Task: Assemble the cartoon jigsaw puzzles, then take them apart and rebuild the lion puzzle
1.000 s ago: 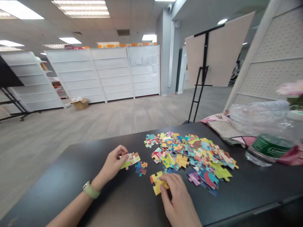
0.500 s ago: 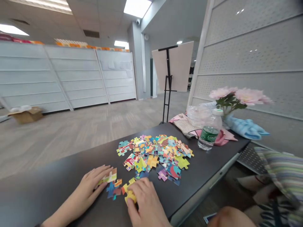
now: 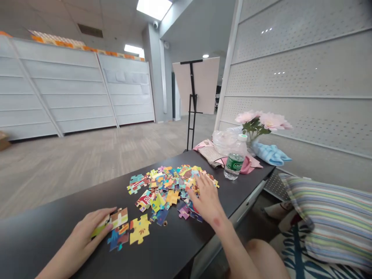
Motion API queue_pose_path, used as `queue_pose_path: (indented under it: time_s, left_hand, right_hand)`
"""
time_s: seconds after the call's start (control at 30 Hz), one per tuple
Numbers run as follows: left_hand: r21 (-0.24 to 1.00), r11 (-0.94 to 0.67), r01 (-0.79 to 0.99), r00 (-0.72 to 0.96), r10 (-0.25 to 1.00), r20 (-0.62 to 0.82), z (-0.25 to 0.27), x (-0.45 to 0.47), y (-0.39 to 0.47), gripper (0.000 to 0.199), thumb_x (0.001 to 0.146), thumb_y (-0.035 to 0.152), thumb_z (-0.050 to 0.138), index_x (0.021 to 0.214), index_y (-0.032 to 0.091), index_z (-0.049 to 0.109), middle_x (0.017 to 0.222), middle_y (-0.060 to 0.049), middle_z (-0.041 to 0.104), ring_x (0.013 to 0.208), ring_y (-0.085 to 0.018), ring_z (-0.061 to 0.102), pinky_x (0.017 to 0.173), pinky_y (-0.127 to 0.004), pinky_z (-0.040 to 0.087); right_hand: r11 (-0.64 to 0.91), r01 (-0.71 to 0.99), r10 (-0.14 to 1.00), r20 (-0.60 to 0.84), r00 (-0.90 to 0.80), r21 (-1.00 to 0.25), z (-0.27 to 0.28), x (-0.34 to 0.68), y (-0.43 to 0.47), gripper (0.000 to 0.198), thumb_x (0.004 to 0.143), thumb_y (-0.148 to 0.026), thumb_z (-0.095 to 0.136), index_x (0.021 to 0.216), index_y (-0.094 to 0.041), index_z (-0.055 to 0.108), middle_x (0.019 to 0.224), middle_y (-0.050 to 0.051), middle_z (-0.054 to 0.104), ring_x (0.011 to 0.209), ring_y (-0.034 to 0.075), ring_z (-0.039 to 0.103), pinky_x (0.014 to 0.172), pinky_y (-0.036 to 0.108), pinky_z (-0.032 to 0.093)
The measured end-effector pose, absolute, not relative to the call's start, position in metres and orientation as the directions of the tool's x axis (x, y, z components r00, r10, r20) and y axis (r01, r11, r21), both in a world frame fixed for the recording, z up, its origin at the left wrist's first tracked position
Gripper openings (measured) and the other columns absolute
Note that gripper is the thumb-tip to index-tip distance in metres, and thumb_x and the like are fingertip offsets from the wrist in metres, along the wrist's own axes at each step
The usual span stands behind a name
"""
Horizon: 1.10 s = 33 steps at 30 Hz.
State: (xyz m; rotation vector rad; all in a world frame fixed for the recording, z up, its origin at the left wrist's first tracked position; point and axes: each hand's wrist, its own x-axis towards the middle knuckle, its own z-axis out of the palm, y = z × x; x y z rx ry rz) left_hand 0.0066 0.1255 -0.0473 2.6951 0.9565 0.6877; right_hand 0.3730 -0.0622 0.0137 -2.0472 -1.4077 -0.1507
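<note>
My left hand [image 3: 88,228] rests on the table at the lower left. Its thumb and fingers lie around a green and brown puzzle piece [image 3: 120,217], partly hidden beneath them. Touching that piece is a blue and reddish-brown piece [image 3: 118,236], and just to the right lies a yellow piece [image 3: 140,229]. Over the right side of a heap of loose puzzle pieces [image 3: 162,186] reaches my right hand [image 3: 207,197], fingers spread and pointing away from me. I see nothing held in it; what lies under its fingertips is hidden.
Behind the heap, at the right, stand a water bottle [image 3: 235,161] and pink flowers [image 3: 269,120]. Pink cloth [image 3: 250,164] and blue cloth [image 3: 271,154] lie around them. A striped cushion [image 3: 340,221] sits beside the black table [image 3: 58,217]. An easel [image 3: 192,100] stands beyond it.
My right hand has let go of the yellow piece and moved away and to the right, onto the heap. The left hand stays by its pieces. The view has turned right.
</note>
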Motion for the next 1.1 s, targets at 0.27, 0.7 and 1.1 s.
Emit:
queue_pose_path:
  time_s: [0.27,0.7,1.1]
  left_hand:
    - [0.306,-0.757,0.577,0.679,0.653,0.334,-0.047,0.006,0.12,0.044,0.097,0.048,0.049,0.138,0.031,0.053,0.141,-0.005,0.059,0.129,-0.027,0.056,0.107,-0.041,0.048]
    - [0.402,-0.734,0.547,0.725,0.656,0.211,-0.007,0.018,0.096,0.034,0.102,0.036,0.046,0.134,0.027,0.055,0.136,-0.008,0.059,0.127,-0.026,0.05,0.107,-0.043,0.039]
    - [0.386,-0.896,0.22,0.931,0.311,0.19,0.015,0.034,0.053,0.044,0.09,0.035,0.067,0.132,0.03,0.058,0.146,-0.006,0.051,0.138,-0.032,0.036,0.118,-0.05,0.028]
  right_hand:
    - [-0.133,0.875,0.774,0.502,0.385,-0.466,-0.02,0.398,-0.052,0.03,0.082,-0.011,0.054,0.106,-0.02,0.069,0.114,0.009,0.072,0.11,0.026,0.062,0.102,0.049,0.044]
    - [0.39,0.799,0.887,0.419,-0.193,-0.458,-0.003,0.296,-0.066,0.044,0.093,-0.005,0.044,0.115,-0.031,0.071,0.117,0.005,0.069,0.11,0.022,0.062,0.092,0.04,0.053]
    - [0.275,0.839,0.929,0.355,-0.106,-0.47,-0.018,0.277,-0.062,0.05,0.088,0.001,0.037,0.127,-0.021,0.06,0.133,0.009,0.061,0.127,0.025,0.049,0.104,0.049,0.046]
